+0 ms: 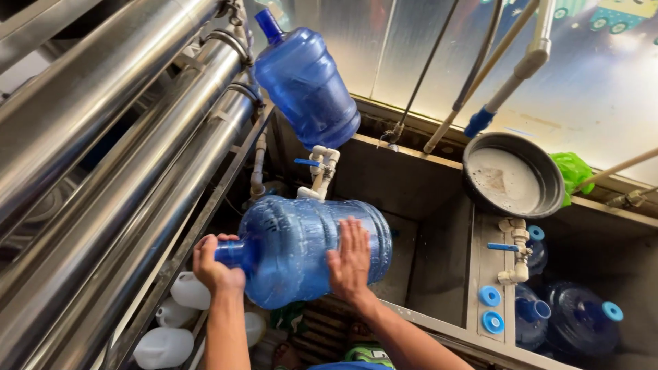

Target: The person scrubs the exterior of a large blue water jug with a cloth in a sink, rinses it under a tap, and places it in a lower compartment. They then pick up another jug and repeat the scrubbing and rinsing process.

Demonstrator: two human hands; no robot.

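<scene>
A large blue water jug [295, 243] lies on its side in front of me, above the edge of a steel wash basin. My left hand [216, 266] is closed around its neck at the left. Flat against the jug's side rests my right hand [349, 260], with its fingers spread. A second blue jug [305, 82] stands upside down and tilted higher up, neck at the top left. Between the two jugs rises a white pipe fitting [321, 175] with a blue valve handle.
Thick steel pipes [123, 137] run along the left. A grey round basin [513, 177] of soapy water sits on the sink ledge. More blue jugs [576, 322] stand in the right compartment, beside blue caps [489, 296]. White canisters [168, 342] lie at the bottom left.
</scene>
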